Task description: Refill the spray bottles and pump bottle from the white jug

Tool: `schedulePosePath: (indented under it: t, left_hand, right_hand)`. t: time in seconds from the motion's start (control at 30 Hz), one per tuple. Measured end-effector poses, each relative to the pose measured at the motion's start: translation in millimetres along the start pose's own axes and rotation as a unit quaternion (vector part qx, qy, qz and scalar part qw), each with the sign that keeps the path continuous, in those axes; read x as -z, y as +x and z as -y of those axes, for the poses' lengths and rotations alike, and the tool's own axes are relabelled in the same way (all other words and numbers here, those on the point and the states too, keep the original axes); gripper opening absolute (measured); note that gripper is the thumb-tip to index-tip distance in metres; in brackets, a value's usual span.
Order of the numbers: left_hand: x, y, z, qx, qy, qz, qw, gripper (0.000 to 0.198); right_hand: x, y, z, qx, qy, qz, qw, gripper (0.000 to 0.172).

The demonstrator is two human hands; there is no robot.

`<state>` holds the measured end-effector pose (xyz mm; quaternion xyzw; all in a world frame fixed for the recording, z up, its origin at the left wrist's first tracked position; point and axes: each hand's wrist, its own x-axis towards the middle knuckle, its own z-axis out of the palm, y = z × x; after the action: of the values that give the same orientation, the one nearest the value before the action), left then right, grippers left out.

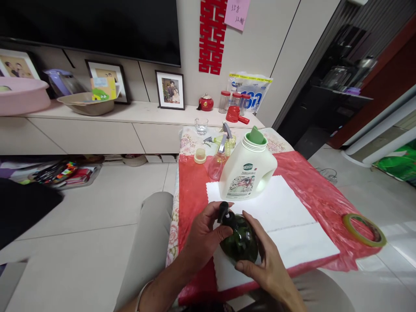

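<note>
A dark green pump bottle (241, 242) is held between my two hands above the white paper. My left hand (205, 234) has its fingers and thumb closed round the black pump top (225, 215). Around the right side of the bottle's body my right hand (264, 260) is wrapped, its thumb at the lower edge. Just beyond stands a large pale green jug (245, 169), with a green piece (256, 135) in its open mouth. A clear pinkish spray bottle (216, 167) is left of the jug, near a pale cap (199, 156).
White paper (305, 234) lies over red plastic (325, 199) on the small table. A roll of tape (364, 229) rests at the right. Behind are a glass cup (201, 126), a yellowish spray bottle (230, 141) and a cabinet (107, 130) with framed photos.
</note>
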<state>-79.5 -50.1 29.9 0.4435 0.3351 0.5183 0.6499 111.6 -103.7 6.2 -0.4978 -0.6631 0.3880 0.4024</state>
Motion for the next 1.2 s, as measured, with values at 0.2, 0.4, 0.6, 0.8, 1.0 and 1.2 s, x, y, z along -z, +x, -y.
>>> schedulePosePath:
  t: [0.2,0.4,0.6,0.8,1.0,1.2]
  left_hand:
    - [-0.4,1.1,9.4,-0.056,0.045,0.03,0.997,0.054]
    - [4.1,17.9,32.4,-0.079,0.153,-0.048,0.984,0.034]
    - [8.7,27.5,61.7,-0.145,0.253,-0.079,0.953,0.039]
    - [13.1,27.6,80.8,-0.17,0.309,-0.104,0.93,0.035]
    - [12.3,30.5,96.4,-0.124,0.314,-0.161,0.927,0.032]
    - [15.4,33.5,99.7,-0.137,0.331,-0.152,0.921,0.032]
  right_hand:
    - [15.3,-4.0,-4.4,-0.003,-0.043,-0.028,0.999,0.092]
    - [75.5,-1.8,-15.4,-0.005,0.074,-0.172,0.982,0.09]
    - [133.4,50.2,-22.3,-0.008,0.149,-0.306,0.94,0.081]
    - [166.5,119.0,-61.1,-0.018,0.098,-0.299,0.949,0.087]
    - [161.1,174.4,-106.9,-0.024,0.061,-0.256,0.964,0.079]
    - [143.9,200.2,-107.7,0.004,0.033,-0.206,0.978,0.042]
